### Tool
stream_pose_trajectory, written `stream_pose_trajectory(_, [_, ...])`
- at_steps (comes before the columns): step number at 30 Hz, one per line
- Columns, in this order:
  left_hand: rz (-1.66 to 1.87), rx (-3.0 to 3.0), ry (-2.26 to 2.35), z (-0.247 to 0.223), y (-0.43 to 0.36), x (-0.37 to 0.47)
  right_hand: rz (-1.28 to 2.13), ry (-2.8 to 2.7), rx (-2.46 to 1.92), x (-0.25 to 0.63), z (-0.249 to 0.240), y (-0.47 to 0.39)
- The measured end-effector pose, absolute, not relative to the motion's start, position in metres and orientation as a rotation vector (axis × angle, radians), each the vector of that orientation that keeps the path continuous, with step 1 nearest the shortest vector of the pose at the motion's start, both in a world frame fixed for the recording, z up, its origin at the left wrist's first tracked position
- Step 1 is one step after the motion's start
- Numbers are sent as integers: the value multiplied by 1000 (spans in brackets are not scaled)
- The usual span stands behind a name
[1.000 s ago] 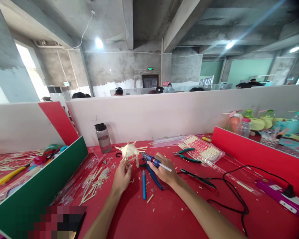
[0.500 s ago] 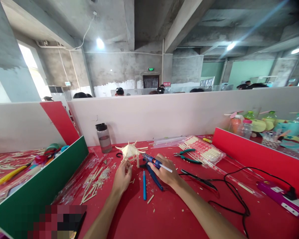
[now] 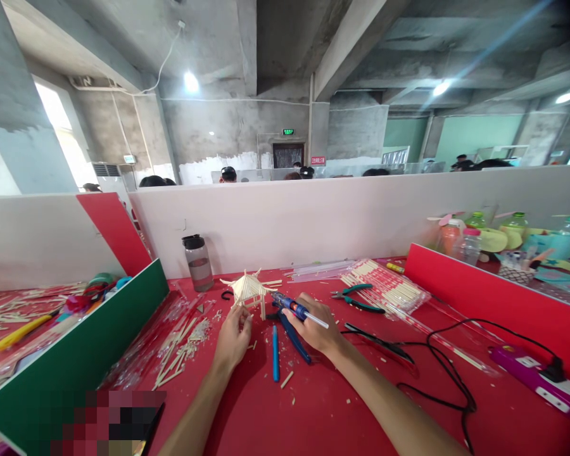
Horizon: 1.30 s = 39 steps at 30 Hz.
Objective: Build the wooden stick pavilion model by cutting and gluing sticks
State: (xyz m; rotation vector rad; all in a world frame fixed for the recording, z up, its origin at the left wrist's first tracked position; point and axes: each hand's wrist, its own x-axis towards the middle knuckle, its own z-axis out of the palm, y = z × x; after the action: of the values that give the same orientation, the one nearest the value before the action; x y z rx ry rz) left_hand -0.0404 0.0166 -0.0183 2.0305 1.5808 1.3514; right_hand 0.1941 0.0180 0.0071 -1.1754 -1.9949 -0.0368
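Note:
A small pavilion model of pale wooden sticks (image 3: pixel 248 289) stands upright on the red table, with a pointed roof and thin legs. My left hand (image 3: pixel 234 332) is closed at its near left corner, fingers pinched on the model. In my right hand (image 3: pixel 316 323) is a blue glue gun (image 3: pixel 295 309) with a clear glue stick out of its back; its tip points left at the model's right side. Just below lie blue-handled pliers (image 3: pixel 294 337) and a blue pen-like tool (image 3: pixel 276 353).
Loose sticks (image 3: pixel 178 354) and scraps lie left, near a water bottle (image 3: pixel 197 263). Green-handled pliers (image 3: pixel 361 297), packed sticks (image 3: pixel 394 285), black-jawed pliers (image 3: pixel 382 342) and a purple power strip (image 3: pixel 536 380) with black cable are right. A green divider (image 3: pixel 85 335) and red divider (image 3: pixel 498 304) flank the table.

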Motion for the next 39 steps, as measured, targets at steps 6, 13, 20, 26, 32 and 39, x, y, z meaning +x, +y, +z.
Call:
stream_pose_trajectory(6, [1360,2037,1580,-18,17,-41,15,-2008,-1150,198,11,13])
stream_pose_trajectory(13, [1365,2019,1569,-18,17,-40,72,-2029,-1112,197,10,13])
stream_pose_trajectory(20, [1372,2008,1562,-19,17,-40,119,-1986,-1101,200,9,15])
stream_pose_trajectory(26, [1377,2014,1570,-18,17,-40,174,-1990,-1072,199,8,16])
stream_pose_trajectory(32, [1374,2010,1543,-18,17,-40,294,-2013,-995,206,14,16])
stream_pose_trajectory(39, [1339,2017,1572,-18,17,-40,236,-1915,-1133,209,5,26])
